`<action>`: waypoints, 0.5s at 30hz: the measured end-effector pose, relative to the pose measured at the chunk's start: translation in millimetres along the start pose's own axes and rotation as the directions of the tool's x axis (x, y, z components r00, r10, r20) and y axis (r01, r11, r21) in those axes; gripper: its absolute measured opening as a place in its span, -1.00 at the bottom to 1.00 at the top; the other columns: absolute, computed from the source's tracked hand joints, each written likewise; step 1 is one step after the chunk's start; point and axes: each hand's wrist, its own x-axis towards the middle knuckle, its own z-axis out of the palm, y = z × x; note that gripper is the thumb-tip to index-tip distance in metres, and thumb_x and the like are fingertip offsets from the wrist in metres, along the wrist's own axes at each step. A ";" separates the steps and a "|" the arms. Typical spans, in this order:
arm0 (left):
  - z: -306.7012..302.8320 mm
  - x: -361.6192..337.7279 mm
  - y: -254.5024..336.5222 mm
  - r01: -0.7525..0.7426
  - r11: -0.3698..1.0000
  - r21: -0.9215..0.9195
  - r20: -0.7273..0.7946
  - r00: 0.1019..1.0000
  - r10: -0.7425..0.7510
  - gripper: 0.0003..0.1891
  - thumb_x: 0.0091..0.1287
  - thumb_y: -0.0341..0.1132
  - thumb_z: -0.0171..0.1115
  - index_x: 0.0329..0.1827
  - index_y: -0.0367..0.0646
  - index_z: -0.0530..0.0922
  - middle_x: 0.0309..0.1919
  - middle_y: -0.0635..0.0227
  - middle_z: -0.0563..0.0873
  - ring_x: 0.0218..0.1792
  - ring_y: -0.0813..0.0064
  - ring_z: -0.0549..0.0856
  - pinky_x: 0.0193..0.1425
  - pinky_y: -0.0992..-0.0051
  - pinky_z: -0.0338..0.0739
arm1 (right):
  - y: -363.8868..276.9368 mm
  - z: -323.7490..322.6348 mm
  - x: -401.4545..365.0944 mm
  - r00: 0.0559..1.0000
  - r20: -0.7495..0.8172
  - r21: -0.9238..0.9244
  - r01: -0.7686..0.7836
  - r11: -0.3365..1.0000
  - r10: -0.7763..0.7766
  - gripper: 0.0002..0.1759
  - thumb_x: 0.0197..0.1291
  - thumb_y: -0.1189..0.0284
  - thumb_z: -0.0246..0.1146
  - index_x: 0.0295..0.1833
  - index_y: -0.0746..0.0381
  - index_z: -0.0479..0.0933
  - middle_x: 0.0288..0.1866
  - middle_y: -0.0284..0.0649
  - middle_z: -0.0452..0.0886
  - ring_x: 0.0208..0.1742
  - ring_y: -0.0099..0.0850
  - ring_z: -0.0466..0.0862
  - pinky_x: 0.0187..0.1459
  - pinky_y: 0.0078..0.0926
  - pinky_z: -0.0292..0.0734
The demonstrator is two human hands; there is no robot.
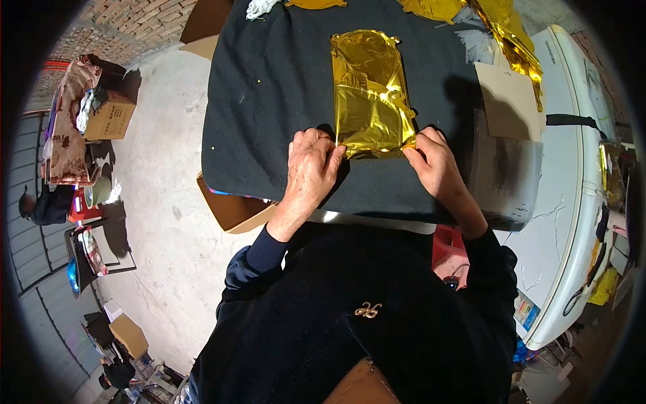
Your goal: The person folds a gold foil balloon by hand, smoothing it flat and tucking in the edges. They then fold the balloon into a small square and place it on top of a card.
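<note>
A shiny gold foil balloon (373,101), flat and folded over on itself, lies on the black cloth of the table in front of me. My left hand (311,161) pinches its near left corner between thumb and fingers. At the near right corner, my right hand (436,161) grips the foil edge the same way. The folded layer reaches about halfway up the piece, and small tabs stick out along its right side. My fingertips partly hide both corners.
More gold foil (508,40) and clear plastic strips (474,44) lie at the far right. A cardboard sheet (508,101) and a clear plastic bag (505,178) sit right of the cloth. An open carton (232,209) stands below the table's left edge.
</note>
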 end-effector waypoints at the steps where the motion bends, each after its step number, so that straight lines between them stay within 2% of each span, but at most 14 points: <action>1: 0.8 0.1 0.7 -0.006 1.000 0.011 -0.004 1.000 0.006 -0.86 0.34 -0.38 0.46 -0.26 -0.30 0.71 -0.16 0.15 0.69 -0.07 0.12 0.61 0.06 0.18 0.46 | -1.7 -0.3 1.1 1.000 0.000 -0.007 -0.011 1.000 0.011 -0.82 0.31 0.54 0.37 -0.26 0.37 0.50 -0.22 -0.05 0.50 -0.13 -0.05 0.53 -0.03 -0.16 0.47; 8: 3.1 3.0 4.6 -0.014 0.997 0.074 -0.028 0.999 0.017 -0.88 0.34 -0.41 0.43 -0.28 -0.28 0.66 -0.17 0.16 0.66 -0.10 0.12 0.59 0.01 0.19 0.42 | 2.4 8.5 2.3 0.995 -0.064 -0.101 0.064 0.993 -0.070 -0.84 0.29 0.56 0.35 -0.30 0.32 0.48 -0.25 -0.03 0.48 -0.16 0.01 0.51 -0.03 -0.07 0.45; 15: 5.4 5.2 4.5 -0.055 0.987 0.150 -0.036 0.997 0.061 -0.87 0.32 -0.42 0.45 -0.27 -0.23 0.63 -0.17 0.20 0.64 -0.12 0.16 0.57 -0.01 0.22 0.42 | -9.5 13.2 4.3 0.997 -0.070 -0.230 0.017 0.973 -0.034 -0.86 0.29 0.55 0.35 -0.26 0.32 0.50 -0.20 -0.04 0.49 -0.11 -0.02 0.51 0.04 -0.09 0.48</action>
